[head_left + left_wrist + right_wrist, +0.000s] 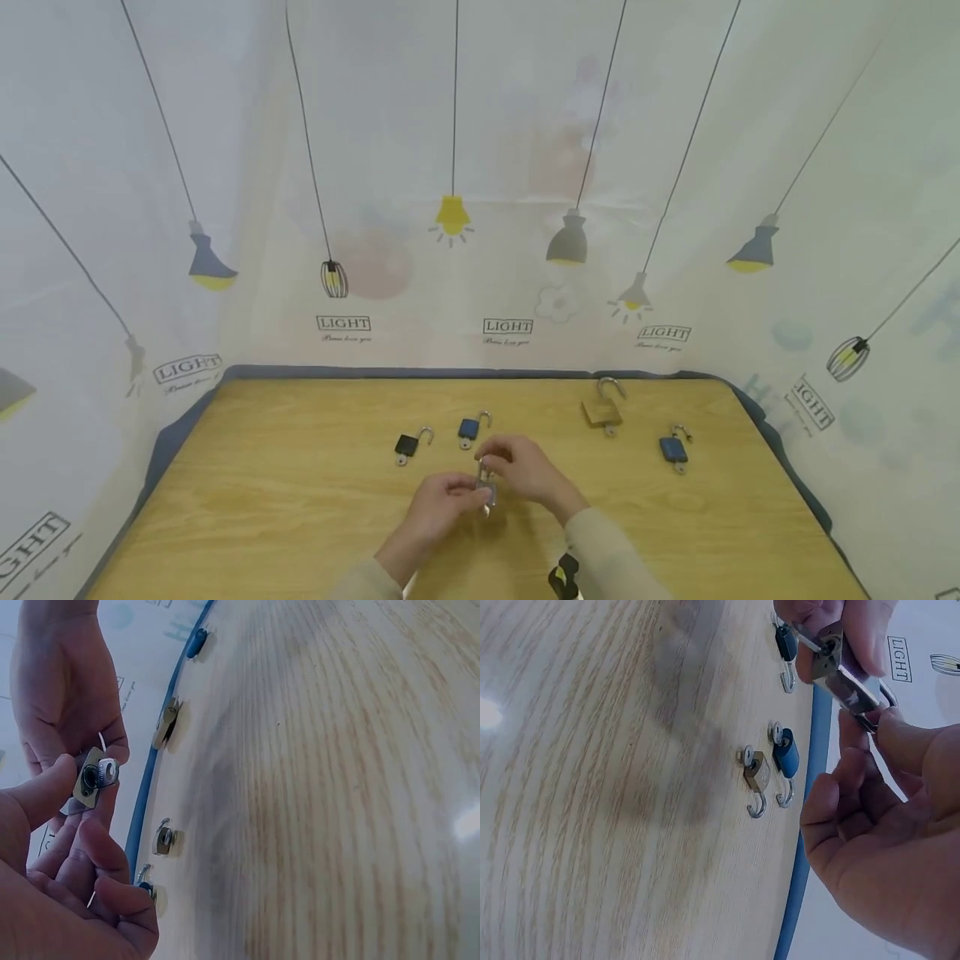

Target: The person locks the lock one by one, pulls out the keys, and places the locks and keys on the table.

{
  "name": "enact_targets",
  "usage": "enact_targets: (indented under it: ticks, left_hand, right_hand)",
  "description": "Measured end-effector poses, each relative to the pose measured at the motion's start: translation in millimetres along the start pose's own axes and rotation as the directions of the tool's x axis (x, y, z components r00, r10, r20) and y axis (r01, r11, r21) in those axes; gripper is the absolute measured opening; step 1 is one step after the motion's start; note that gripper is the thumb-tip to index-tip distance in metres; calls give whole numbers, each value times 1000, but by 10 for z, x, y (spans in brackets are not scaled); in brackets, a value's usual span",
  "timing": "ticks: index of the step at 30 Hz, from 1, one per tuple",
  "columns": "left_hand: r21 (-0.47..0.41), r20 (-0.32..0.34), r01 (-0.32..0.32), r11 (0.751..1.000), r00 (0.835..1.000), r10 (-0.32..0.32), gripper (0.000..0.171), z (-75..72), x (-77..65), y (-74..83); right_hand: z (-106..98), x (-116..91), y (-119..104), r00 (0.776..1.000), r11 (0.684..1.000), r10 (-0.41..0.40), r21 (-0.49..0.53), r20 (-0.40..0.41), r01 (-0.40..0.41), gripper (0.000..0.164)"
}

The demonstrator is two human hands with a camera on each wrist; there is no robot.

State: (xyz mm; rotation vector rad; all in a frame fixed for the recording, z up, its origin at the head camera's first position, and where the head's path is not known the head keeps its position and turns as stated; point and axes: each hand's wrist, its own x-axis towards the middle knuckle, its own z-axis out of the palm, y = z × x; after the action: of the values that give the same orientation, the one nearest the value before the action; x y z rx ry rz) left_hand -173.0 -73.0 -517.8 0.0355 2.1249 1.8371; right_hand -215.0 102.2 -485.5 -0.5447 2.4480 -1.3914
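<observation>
Head view: the left hand (441, 505) pinched the padlock (490, 493) in its grip above the counter (300, 533), presumably for steadiness, while the right hand (528, 468) pinched its shackle (481, 471). Left wrist view: the key (109, 772) jutted from the padlock's keyhole end, likely left reachable. Right wrist view: the right hand's grip took only the shackle, apparently to guide it separately.

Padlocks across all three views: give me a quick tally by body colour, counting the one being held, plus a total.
Blue padlocks: 2
Brass-coloured padlocks: 2 (one shows only in the wrist views)
Black padlock: 1
Silver-grey padlock, held: 1
Total: 6
</observation>
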Motion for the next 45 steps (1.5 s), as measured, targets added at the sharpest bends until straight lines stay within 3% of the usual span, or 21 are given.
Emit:
enact_targets:
  ticks: [12, 34, 45]
  left_hand:
    - [5, -2, 12, 1000, 1000, -12, 36, 4, -23, -12]
    - [-22, -22, 27, 999, 999, -28, 33, 14, 7, -69]
    - [2, -40, 26, 1000, 999, -26, 39, -20, 3, 0]
  right_hand:
    - [-38, -26, -38, 997, 1000, 25, -17, -74, -26, 10]
    - [20, -60, 7, 996, 999, -14, -40, -90, 10, 4]
    - [-2, -149, 109, 990, 999, -14, -38, -141, 9, 19]
